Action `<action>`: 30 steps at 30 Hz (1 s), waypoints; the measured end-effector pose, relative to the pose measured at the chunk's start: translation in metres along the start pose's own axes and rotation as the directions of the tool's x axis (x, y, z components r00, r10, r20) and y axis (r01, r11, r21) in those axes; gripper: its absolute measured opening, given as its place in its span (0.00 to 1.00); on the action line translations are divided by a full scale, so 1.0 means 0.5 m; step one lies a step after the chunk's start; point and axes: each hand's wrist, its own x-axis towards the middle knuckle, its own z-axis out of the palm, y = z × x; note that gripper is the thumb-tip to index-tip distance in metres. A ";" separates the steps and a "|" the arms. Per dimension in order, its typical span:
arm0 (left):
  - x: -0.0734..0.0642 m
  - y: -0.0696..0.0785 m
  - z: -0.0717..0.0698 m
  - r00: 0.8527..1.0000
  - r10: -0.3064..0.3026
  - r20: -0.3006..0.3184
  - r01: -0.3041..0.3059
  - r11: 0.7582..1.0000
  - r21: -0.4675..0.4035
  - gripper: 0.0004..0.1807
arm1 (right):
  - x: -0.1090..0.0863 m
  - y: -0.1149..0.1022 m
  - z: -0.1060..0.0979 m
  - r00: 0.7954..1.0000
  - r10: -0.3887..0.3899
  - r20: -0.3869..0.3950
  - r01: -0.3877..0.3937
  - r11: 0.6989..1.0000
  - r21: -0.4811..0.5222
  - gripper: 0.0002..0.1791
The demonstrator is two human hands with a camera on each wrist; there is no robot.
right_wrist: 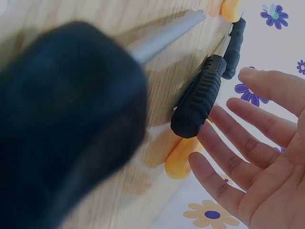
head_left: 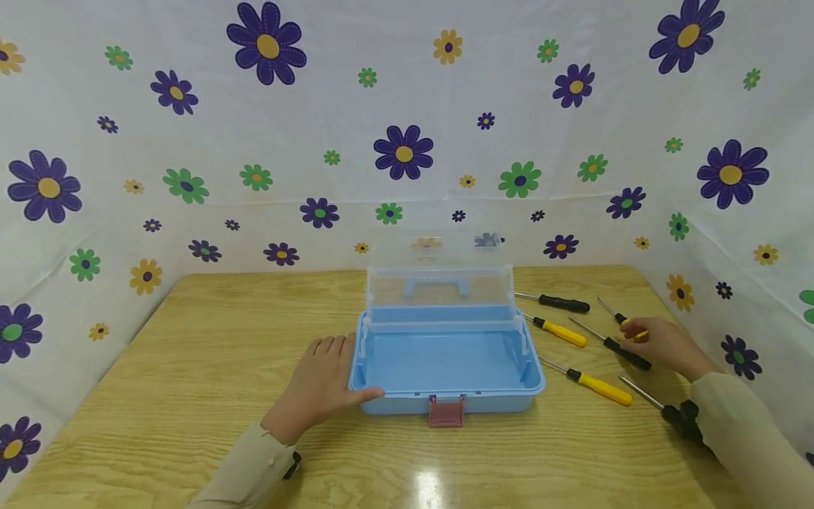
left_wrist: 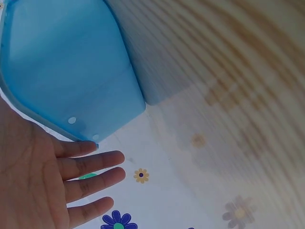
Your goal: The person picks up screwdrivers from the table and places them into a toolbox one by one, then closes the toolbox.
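A light blue toolbox (head_left: 445, 364) with its clear lid (head_left: 441, 283) raised has nothing in its visible tray. My left hand (head_left: 324, 378) rests on its left side, thumb over the front rim; in the left wrist view the fingers (left_wrist: 90, 183) are straight beside the blue wall (left_wrist: 71, 67). To the right of the box, my right hand (head_left: 664, 344) is over a yellow-handled screwdriver (head_left: 638, 336), partly hidden by it. Extended fingers (right_wrist: 233, 164) show in the right wrist view, near the black-handled screwdriver (right_wrist: 200, 98) and a yellow handle (right_wrist: 177, 162).
Nearer the box lie a black screwdriver (head_left: 564, 304) and two yellow ones, one upper (head_left: 562, 332) and one lower (head_left: 600, 387). A thick-handled black screwdriver (head_left: 683, 420) lies by my right sleeve. Flowered cloth (head_left: 407, 92) surrounds the wooden table (head_left: 254, 318).
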 end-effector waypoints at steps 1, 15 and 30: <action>0.000 0.001 0.000 1.000 -0.001 0.002 0.001 1.000 0.000 0.57 | 0.000 0.001 0.000 1.000 -0.007 0.007 0.007 1.000 0.005 0.19; 0.000 0.006 -0.003 0.999 -0.013 0.043 0.011 0.999 0.040 0.59 | 0.000 0.006 0.004 0.998 -0.044 0.043 0.042 0.998 0.048 0.20; 0.001 0.005 0.001 0.998 -0.028 0.064 0.028 1.000 0.014 0.60 | -0.003 0.008 0.000 0.996 0.020 0.081 -0.025 0.998 0.064 0.20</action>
